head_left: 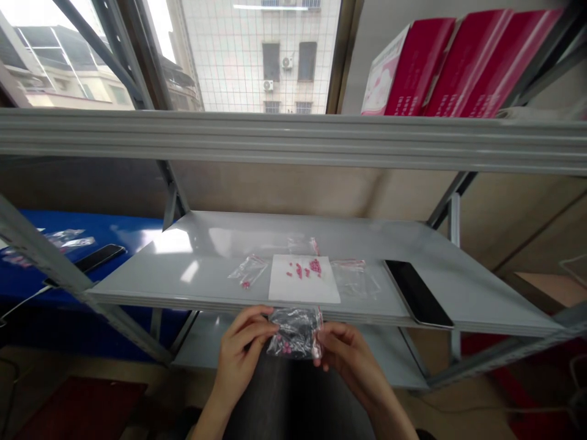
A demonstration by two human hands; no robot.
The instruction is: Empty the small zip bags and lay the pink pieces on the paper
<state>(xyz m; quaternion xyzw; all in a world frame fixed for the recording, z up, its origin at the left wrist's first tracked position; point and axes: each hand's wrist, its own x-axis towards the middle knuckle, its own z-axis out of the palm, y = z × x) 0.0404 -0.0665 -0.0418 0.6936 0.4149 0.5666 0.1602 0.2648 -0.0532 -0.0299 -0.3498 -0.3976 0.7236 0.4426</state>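
Observation:
Between my two hands is a clear zip-lock bag (pixel 297 330), held sideways just below the shelf's front edge, with a few small pink pieces inside it. My left hand (pixel 243 345) pinches its left side. The zip end with the red line is gripped by the fingers of my right hand (pixel 346 354). Beyond the bag, a white sheet of paper (pixel 284 290) lies on the shelf and bears small pink pieces (pixel 315 266) in loose groups. Another zip-lock bag (pixel 252 269) with pink pieces in it rests left of the paper.
Right of the paper lie a flat clear bag (pixel 355 281) and a black tablet or phone (pixel 418 293). One more bag (pixel 302 245) is behind the paper. A metal beam (pixel 293 140) crosses above, with red boxes (pixel 463 67) over it. A phone (pixel 99 258) lies on the blue surface (pixel 137 244) at left.

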